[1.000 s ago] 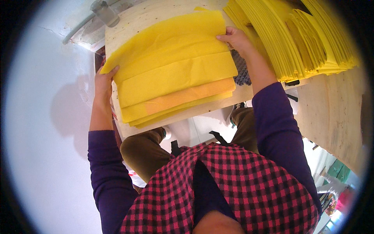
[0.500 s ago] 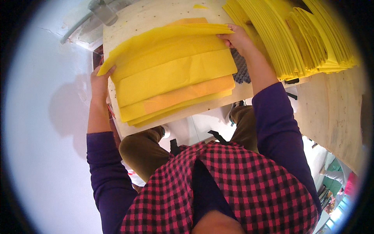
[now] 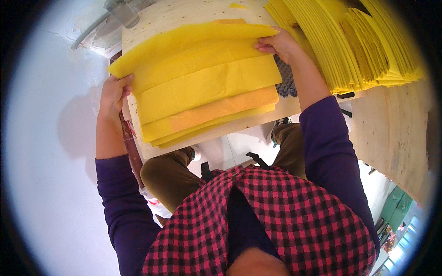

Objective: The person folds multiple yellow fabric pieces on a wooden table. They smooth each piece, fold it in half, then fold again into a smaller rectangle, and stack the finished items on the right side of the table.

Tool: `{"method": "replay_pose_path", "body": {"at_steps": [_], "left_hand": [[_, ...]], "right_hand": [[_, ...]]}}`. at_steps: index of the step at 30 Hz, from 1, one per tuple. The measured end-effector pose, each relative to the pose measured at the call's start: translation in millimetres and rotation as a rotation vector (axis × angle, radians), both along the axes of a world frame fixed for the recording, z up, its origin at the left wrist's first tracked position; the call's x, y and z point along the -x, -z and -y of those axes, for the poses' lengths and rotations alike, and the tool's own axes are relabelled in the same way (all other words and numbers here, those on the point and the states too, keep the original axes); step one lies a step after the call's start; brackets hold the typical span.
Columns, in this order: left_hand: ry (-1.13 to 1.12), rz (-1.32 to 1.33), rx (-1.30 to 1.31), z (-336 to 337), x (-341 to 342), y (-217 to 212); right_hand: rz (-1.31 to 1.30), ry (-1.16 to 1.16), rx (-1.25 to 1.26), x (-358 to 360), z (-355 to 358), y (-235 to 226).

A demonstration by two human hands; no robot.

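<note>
The left hand [image 3: 117, 92] and right hand [image 3: 280, 44] grip opposite ends of a yellow fabric sheet's [image 3: 193, 53] far edge above a pale wooden bench [image 3: 184, 16]. Folded yellow fabric stacks [image 3: 324, 46] lie at right.

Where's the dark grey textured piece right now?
In the head view, the dark grey textured piece shows right of centre in the upper half, between the stacked yellow sheets and the right forearm.

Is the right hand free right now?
No, the right hand grips the yellow sheet at its far right corner.
</note>
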State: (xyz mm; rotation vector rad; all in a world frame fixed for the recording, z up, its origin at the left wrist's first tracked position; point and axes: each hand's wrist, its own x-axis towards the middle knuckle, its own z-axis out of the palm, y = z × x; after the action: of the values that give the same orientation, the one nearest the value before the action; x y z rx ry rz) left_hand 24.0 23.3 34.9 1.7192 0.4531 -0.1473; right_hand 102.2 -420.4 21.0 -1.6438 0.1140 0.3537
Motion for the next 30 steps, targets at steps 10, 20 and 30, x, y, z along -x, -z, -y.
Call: {"method": "replay_pose_path", "body": {"at_steps": [10, 20, 30], "left_hand": [[-0.032, 0.16, 0.078, 11, 14, 19], [-0.018, 0.32, 0.211, -7, 28, 66], [-0.018, 0.303, 0.18, -15, 35, 58]], "right_hand": [[0.009, 0.002, -0.156, 0, 2, 20], [0.089, 0.003, -0.376, 3, 13, 51], [0.119, 0.011, -0.335, 11, 10, 44]]}}
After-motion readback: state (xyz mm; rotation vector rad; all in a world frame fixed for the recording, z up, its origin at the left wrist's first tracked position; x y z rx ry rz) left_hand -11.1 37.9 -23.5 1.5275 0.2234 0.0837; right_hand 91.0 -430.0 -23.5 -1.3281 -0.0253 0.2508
